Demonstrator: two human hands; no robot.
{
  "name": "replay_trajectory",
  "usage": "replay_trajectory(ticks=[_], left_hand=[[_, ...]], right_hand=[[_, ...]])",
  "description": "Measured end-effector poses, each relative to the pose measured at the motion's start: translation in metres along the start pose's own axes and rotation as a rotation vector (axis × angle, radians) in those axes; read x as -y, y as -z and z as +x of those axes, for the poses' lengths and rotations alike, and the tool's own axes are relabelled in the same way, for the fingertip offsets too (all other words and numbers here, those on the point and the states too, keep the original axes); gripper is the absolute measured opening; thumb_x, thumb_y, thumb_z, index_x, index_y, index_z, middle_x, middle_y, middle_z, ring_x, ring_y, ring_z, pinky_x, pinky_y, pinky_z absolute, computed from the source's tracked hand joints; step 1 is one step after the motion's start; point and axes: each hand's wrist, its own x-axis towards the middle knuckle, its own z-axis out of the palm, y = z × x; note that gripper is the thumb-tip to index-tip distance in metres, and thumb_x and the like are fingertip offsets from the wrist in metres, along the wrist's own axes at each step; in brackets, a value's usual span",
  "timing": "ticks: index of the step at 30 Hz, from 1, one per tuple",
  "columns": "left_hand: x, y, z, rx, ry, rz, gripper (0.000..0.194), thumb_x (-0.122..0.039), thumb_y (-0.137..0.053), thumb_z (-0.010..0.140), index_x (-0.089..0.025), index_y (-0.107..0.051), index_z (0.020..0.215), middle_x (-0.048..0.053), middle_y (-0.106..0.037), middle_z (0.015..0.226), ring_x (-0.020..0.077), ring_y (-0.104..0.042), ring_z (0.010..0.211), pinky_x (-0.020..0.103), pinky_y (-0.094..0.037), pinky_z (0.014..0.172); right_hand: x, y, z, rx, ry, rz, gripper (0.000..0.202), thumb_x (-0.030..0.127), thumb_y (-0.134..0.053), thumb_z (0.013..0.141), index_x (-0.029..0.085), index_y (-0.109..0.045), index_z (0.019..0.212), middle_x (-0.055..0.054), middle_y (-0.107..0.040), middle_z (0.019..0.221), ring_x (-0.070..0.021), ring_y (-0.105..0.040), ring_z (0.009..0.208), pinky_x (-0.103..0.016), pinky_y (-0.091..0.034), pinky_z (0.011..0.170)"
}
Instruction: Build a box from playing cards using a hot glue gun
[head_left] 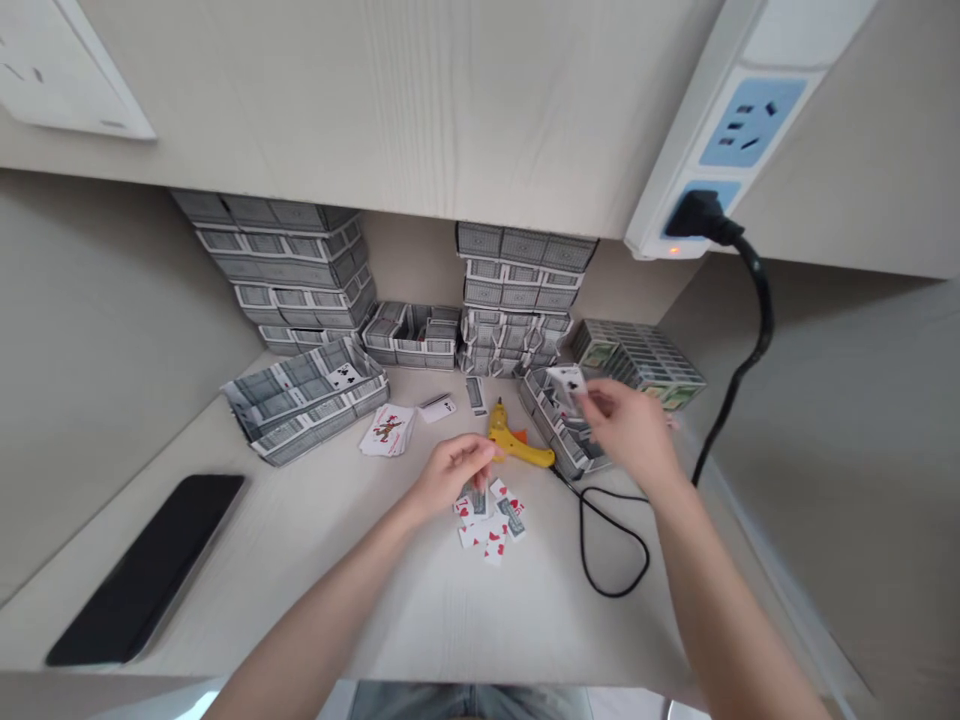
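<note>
My right hand (630,425) pinches a playing card (568,382) with black club marks, held over the right-hand box made of cards (547,425). My left hand (456,472) has its fingers curled together above a small heap of cut card pieces (484,530) with red hearts and grey backs. What those fingers hold, if anything, is hidden. Between the hands lies a yellow glue gun (521,445), its nozzle pointing away from me. A stack of playing cards (387,430) with a joker on top rests left of it, beside a few loose cards (437,407).
Card-built boxes form a left stack (300,270) and a middle stack (517,290). An open card box (307,400) stands front left, near a black flat case (150,570). Packs of cards (645,360) sit back right. A black cord (649,560) loops across the table below a power strip (739,140).
</note>
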Motion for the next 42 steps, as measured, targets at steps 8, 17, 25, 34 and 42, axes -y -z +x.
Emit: replay_trajectory(ticks=[8,17,25,34,42], left_hand=[[-0.007,0.009,0.002,-0.143,-0.052,-0.170,0.034,-0.035,-0.060,0.071,-0.018,-0.056,0.100,0.002,-0.057,0.084,0.0171,-0.058,0.076,0.030,-0.053,0.058],[-0.002,0.021,0.011,-0.299,0.030,-0.012,0.022,-0.034,-0.065,0.064,-0.014,-0.058,0.071,-0.003,-0.058,0.061,0.0109,-0.053,0.056,0.024,-0.049,0.054],[0.000,0.037,0.016,-0.438,-0.088,0.043,0.027,-0.040,-0.063,0.067,-0.013,-0.058,0.068,-0.001,-0.060,0.064,0.0113,-0.053,0.057,0.022,-0.044,0.054],[0.000,0.049,0.018,-0.558,-0.169,0.173,0.031,-0.045,-0.056,0.071,-0.014,-0.057,0.069,-0.001,-0.056,0.061,0.0103,-0.050,0.055,0.021,-0.041,0.051],[0.006,0.058,0.022,-0.627,-0.177,0.214,0.033,-0.047,-0.053,0.073,-0.014,-0.056,0.074,-0.001,-0.056,0.063,0.0110,-0.050,0.055,0.021,-0.042,0.050]], right_hand=[[0.055,-0.051,-0.031,0.142,0.332,0.264,0.020,0.018,-0.047,0.081,0.024,-0.065,0.088,-0.004,-0.067,0.084,-0.0189,-0.061,0.073,-0.028,-0.043,0.065],[0.054,-0.071,-0.035,0.008,0.305,0.346,0.019,0.024,-0.044,0.085,0.021,-0.061,0.094,-0.007,-0.065,0.088,-0.0204,-0.057,0.086,-0.032,-0.045,0.077],[0.043,-0.094,-0.048,-0.050,0.144,0.187,0.041,0.007,-0.039,0.074,0.013,-0.051,0.113,-0.013,-0.057,0.106,-0.0225,-0.051,0.101,-0.035,-0.042,0.086],[0.029,-0.120,-0.043,0.192,0.082,-0.061,0.043,0.001,-0.044,0.065,0.006,-0.054,0.107,-0.017,-0.055,0.102,-0.0276,-0.044,0.100,-0.035,-0.039,0.084],[0.029,-0.113,-0.040,0.049,0.072,0.003,0.033,0.006,-0.050,0.061,0.009,-0.056,0.093,-0.017,-0.052,0.100,-0.0282,-0.043,0.095,-0.037,-0.040,0.081]])
